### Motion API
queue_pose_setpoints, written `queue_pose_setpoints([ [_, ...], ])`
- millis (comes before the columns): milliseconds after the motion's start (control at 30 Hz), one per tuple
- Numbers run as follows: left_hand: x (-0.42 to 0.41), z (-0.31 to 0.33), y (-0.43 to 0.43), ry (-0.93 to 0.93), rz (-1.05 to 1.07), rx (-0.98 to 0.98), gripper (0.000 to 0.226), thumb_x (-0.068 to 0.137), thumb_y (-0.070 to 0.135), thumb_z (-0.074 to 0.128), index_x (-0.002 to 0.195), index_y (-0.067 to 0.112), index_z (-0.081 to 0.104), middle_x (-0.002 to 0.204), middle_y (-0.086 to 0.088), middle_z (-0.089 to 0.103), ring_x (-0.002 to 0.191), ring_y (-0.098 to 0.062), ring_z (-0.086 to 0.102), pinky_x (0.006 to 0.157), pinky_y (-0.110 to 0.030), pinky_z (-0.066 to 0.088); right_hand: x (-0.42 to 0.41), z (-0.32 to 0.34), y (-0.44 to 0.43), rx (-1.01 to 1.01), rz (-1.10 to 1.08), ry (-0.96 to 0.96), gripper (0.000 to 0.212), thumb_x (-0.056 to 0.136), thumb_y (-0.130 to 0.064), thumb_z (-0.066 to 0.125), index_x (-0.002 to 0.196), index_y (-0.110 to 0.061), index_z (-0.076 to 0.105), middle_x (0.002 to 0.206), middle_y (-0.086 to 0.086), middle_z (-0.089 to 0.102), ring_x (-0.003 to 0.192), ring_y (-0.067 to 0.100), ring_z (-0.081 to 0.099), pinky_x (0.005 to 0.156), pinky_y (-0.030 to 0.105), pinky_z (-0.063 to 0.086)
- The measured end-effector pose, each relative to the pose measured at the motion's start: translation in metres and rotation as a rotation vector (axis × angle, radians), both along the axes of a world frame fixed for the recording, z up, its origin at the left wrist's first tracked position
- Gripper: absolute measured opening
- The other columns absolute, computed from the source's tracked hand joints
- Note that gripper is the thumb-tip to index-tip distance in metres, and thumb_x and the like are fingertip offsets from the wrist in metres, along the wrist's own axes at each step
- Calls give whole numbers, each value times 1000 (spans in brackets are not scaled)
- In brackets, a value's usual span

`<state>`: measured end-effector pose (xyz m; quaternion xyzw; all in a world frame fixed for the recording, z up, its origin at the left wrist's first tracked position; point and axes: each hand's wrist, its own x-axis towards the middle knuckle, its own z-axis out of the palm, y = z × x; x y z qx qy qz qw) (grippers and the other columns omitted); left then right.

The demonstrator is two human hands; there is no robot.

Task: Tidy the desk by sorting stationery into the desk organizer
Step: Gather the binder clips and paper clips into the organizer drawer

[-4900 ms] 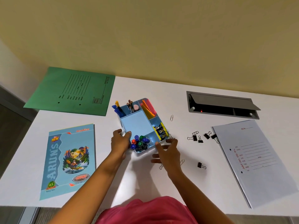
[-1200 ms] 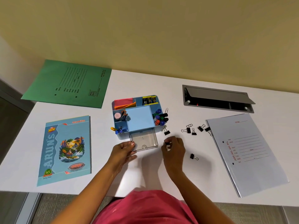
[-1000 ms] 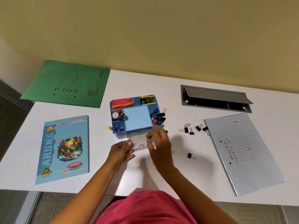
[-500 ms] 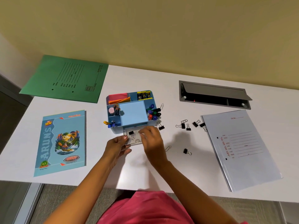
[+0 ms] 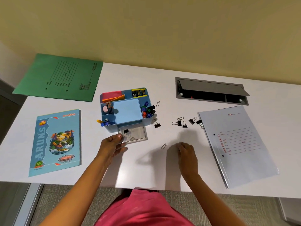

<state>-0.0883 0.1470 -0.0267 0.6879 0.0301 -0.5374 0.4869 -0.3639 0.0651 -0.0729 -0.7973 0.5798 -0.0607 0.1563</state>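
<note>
Gripping the near-left corner of the clear plastic drawer [image 5: 136, 134], my left hand [image 5: 112, 144] had its fingers and thumb curled onto that corner. The drawer stood pulled out at six o'clock from the blue plastic desk organizer [image 5: 127, 111], which sat mid-desk. There was one black binder clip [image 5: 126, 132] lying inside the drawer, over on its nine o'clock side and just past my fingertips.

My right hand [image 5: 187, 152] was down on the white desk [image 5: 146, 168] at four o'clock from the drawer. It lay knuckles up, with the fingers curled to the surface. Whether they pinched anything, I couldn't tell, since the hand hid it. A silver paper clip [image 5: 164, 146] lay at ten o'clock from that hand, near it but not touching.

A second black clip [image 5: 157, 124] lay just beside the organizer's right wall, at its four o'clock. A scatter of black clips [image 5: 184, 125] lay at twelve o'clock from my right hand. The rightmost one sat at the edge of the pale grey paper file [image 5: 236, 144].

Coloured markers [image 5: 149, 110] filled the organizer's three o'clock compartment, and pink and orange paper [image 5: 112, 96] filled the eleven o'clock one. The green card folder [image 5: 60, 77] sat at ten o'clock on the desk. The blue illustrated notebook [image 5: 55, 141] sat at nine.
</note>
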Motion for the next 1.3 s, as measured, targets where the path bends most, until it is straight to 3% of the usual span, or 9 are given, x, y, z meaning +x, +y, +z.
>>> queue_pose_setpoints([
  [100,-2,1,-1,-4,-2,0,29,95,15,53,115,-6,59,113,-22,63,108,-38,61,94,-53,48,-2,-4,-1,-10,-13,9,38,67,16,72,98,-5,69,91,8,63,84,25,59,56,28,51],
  [333,-3,3,0,-8,13,-3,29,95,16,53,114,-5,59,116,-22,63,110,-39,60,95,-54,48,-5,-5,0,-53,-1,5,31,65,14,76,88,-5,68,81,8,62,74,25,57,49,27,46],
  [433,-3,3,1,-5,15,-8,27,95,17,53,110,-4,61,115,-22,63,110,-39,60,94,-54,48,-3,-6,-5,-41,-54,-42,19,71,11,72,80,-4,65,75,9,60,68,23,52,55,25,39],
  [633,-5,2,1,-5,19,-9,28,95,17,53,113,-4,60,117,-22,62,110,-39,60,95,-54,48,41,26,-11,-88,84,-336,30,66,16,62,82,-9,62,87,5,60,81,23,53,70,19,34],
  [800,-6,3,-1,-6,31,-10,30,95,17,53,114,-5,59,118,-22,62,110,-39,60,94,-54,48,100,60,-1,-354,451,-525,16,90,9,50,87,4,65,88,14,63,85,25,56,76,27,47],
  [867,-7,3,-2,-10,34,-6,31,95,17,54,114,-6,59,117,-24,62,109,-40,60,93,-55,49,119,61,-1,-231,527,-546,16,91,7,49,95,2,65,95,13,62,92,23,55,80,25,46],
  [933,-7,3,-2,-11,42,-1,32,94,17,55,115,-7,59,116,-26,62,108,-41,60,93,-55,49,135,59,-3,-115,552,-472,21,85,10,55,101,-1,64,101,12,62,96,24,55,82,27,48],
  [1133,-8,4,-3,-9,39,8,31,94,18,55,115,-6,59,112,-24,64,106,-40,62,92,-54,50,144,45,-4,-67,623,-355,32,78,13,64,106,-3,65,108,13,63,101,28,59,84,34,53],
  [1300,-6,1,-1,-3,44,-2,30,95,17,54,114,-5,59,115,-19,63,108,-38,61,92,-54,50,121,44,-18,-190,431,-536,25,82,12,51,96,-3,65,96,11,63,93,18,52,81,24,44],
])
